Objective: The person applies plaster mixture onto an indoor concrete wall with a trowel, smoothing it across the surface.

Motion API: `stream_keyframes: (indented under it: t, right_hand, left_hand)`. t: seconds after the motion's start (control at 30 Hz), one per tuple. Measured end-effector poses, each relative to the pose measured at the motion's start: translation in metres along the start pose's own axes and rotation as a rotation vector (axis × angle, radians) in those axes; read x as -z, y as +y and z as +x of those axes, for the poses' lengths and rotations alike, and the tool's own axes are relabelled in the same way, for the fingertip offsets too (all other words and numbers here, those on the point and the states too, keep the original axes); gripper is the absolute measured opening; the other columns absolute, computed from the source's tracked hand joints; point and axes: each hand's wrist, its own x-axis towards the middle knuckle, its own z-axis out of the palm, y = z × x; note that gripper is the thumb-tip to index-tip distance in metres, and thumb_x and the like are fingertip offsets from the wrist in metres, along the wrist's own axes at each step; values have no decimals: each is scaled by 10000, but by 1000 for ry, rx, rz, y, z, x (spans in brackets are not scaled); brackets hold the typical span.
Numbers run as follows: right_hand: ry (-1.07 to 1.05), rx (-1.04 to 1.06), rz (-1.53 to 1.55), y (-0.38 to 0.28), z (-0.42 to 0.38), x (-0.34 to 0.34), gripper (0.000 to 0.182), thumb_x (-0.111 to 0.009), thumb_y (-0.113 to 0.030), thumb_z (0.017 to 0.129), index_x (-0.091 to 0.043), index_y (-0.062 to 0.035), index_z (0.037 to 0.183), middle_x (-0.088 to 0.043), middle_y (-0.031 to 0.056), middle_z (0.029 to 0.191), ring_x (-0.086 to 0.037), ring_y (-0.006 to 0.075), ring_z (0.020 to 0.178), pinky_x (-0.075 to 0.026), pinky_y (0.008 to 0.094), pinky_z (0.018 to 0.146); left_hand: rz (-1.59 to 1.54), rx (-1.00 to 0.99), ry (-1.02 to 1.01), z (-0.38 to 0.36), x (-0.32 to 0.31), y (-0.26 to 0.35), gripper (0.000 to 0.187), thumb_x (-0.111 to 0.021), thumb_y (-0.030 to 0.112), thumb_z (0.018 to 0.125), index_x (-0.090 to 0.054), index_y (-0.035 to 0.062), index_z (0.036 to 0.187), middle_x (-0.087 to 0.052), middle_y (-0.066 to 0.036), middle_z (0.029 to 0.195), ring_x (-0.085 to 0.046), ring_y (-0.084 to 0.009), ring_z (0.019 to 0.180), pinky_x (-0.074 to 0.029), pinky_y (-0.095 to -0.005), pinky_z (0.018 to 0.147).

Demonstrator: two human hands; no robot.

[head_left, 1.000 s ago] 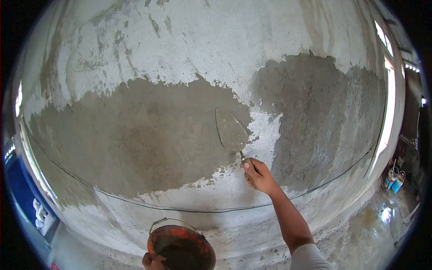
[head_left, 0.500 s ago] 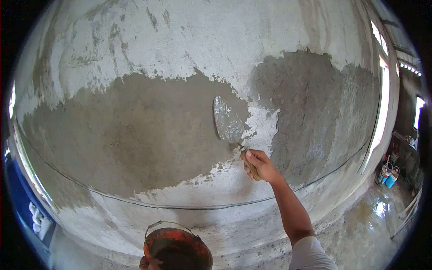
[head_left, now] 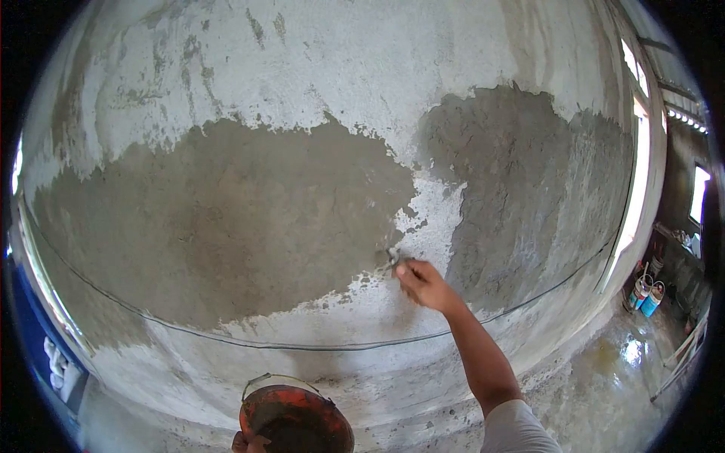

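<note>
My right hand [head_left: 423,285] is closed on the trowel [head_left: 393,255], close to the wall at the lower right edge of the left grey plaster patch [head_left: 287,211]. The trowel is mostly hidden and blurred, with only a small part showing beyond my fingers. At the bottom, my left hand [head_left: 250,444] grips the left rim of an orange bucket [head_left: 332,423] with dark, wet-looking material inside. White wall [head_left: 444,208] shows between the left patch and a darker, rougher plaster patch [head_left: 513,196] on the right.
A thin cable [head_left: 302,348] runs across the lower wall. Small buckets [head_left: 651,298] stand on the wet floor [head_left: 604,370] at the right, near pale poles [head_left: 683,359]. A bright window opening [head_left: 638,181] is at the right, and a blue object [head_left: 30,332] is at the far left.
The trowel blade, earlier seen broad against the plaster, has turned and now barely shows. My right hand has shifted slightly left. My left hand and the bucket have hardly moved.
</note>
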Motion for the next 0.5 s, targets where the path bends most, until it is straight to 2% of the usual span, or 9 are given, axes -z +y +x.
stream_keyframes:
  t: [0.03,0.17,0.27,0.37,0.43,0.5]
  right_hand:
    - [-23,-26,-75,10,-7,-1,495,-533,-478,1060,-540,-47,817,-525,7,631,-499,103,501,-411,287,469]
    - [-62,-160,19,33,-56,-5,503,-543,-480,1055,-548,-37,818,-544,11,640,-512,107,511,-417,285,478]
    - [-54,-110,3,13,-69,-5,502,-532,-476,1060,-548,-38,815,-541,10,640,-514,99,514,-419,285,479]
    - [76,-1,13,-8,-42,2,507,-513,-478,1068,-558,-34,828,-537,9,640,-508,95,518,-419,283,483]
    - [89,10,37,-24,-16,9,505,-513,-479,1067,-568,-33,836,-535,8,637,-508,97,519,-420,289,485]
    - [102,33,49,-22,-3,12,504,-513,-481,1067,-579,-33,845,-534,7,634,-509,99,521,-420,294,487]
  left_hand:
    - [-96,-41,-40,-7,-2,11,164,-649,159,784,-593,40,687,-584,-71,672,-491,-183,607,-418,-344,569]
    - [-67,56,42,-3,-3,6,119,-645,120,765,-599,39,692,-579,-71,670,-478,-179,596,-396,-343,560]
    - [-138,-6,-24,4,0,-6,77,-633,70,757,-603,38,694,-574,-69,669,-490,-195,600,-420,-356,574]
    - [-56,14,-9,2,-5,-1,60,-635,59,748,-609,39,697,-578,-70,680,-502,-203,603,-426,-355,569]
    - [-30,36,-96,5,-2,-13,13,-619,42,745,-623,29,745,-591,-69,702,-512,-192,615,-429,-341,563]
    - [-76,20,-85,4,-7,-16,47,-638,66,776,-625,21,773,-597,-66,715,-512,-180,620,-423,-332,558]
